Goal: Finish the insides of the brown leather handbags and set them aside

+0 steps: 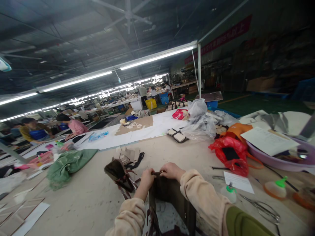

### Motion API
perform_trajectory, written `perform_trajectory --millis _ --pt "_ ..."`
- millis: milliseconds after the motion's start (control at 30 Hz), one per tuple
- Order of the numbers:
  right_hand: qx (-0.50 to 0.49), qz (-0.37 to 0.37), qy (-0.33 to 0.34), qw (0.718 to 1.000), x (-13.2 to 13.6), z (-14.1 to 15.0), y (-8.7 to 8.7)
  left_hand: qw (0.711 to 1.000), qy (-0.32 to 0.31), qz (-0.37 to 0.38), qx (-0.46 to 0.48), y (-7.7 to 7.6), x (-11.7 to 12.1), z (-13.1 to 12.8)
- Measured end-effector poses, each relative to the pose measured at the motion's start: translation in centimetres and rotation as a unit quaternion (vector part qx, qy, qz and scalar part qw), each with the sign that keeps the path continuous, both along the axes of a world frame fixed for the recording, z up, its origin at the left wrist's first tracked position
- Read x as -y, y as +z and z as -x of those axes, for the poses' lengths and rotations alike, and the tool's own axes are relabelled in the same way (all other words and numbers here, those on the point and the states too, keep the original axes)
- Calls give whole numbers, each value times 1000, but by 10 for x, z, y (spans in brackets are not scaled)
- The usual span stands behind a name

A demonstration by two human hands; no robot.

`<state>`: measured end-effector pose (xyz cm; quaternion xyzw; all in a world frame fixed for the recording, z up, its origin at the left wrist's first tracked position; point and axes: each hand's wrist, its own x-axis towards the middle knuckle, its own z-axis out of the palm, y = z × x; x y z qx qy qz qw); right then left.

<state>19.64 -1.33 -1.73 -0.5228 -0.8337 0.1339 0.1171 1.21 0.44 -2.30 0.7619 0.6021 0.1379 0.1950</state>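
A dark brown bag (173,193) with straps stands on the worktable in front of me. My left hand (147,179) pinches the bag's far top edge, fingers closed. Close beside it on the right, my right hand (171,171) also grips that edge, its fingertips bent over the material. The bag's lower part is partly hidden by my right sleeve. Left of my hands lies a second dark brown piece with straps (120,175), probably of the same sort. Behind that piece are stacked beige pieces (126,154) with a black strip.
To the right are scissors (264,208), bottles with green caps (277,188), a paper sheet (238,182), a red plastic bag (230,154) and a purple basin (273,160). Green cloth (71,165) lies at left. A strapped bundle (177,135) sits farther back. Co-workers sit at far left.
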Motion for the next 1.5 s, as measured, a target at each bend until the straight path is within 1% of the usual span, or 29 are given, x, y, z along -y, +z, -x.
perform_trajectory --millis 67,167,233,367,567,733,833,933,1033,1133,1233,1367,1500 --pt "-30 8 17 999 0 -2 0 1000 6 -2 6 0 0 2" --pt "-80 54 52 994 0 -4 -1 1000 17 -1 19 0 4 4" --pt "-82 69 56 993 1 -2 -2 999 28 -1 30 0 8 5" --pt "-35 33 14 999 9 9 -1 997 47 -1 55 -3 22 6" --pt "39 8 -7 999 24 33 2 988 69 -8 138 -11 43 17" --pt "74 -24 11 997 33 46 2 973 46 -2 225 -14 52 28" --pt "85 -38 24 995 37 51 2 967 38 -8 252 -15 55 36" --pt "93 -40 29 994 40 53 4 966 23 0 257 -16 58 43" --pt "98 -24 28 994 42 52 7 973 11 0 233 -18 60 47" --pt "81 -7 47 996 46 53 11 976 26 -5 216 -22 62 46" --pt "72 -22 52 996 49 60 14 975 52 -11 213 -26 63 43" --pt "100 -38 23 994 48 76 9 973 82 -12 217 -27 67 40" --pt "150 -36 -4 988 41 83 0 974 68 -18 215 -29 67 40"
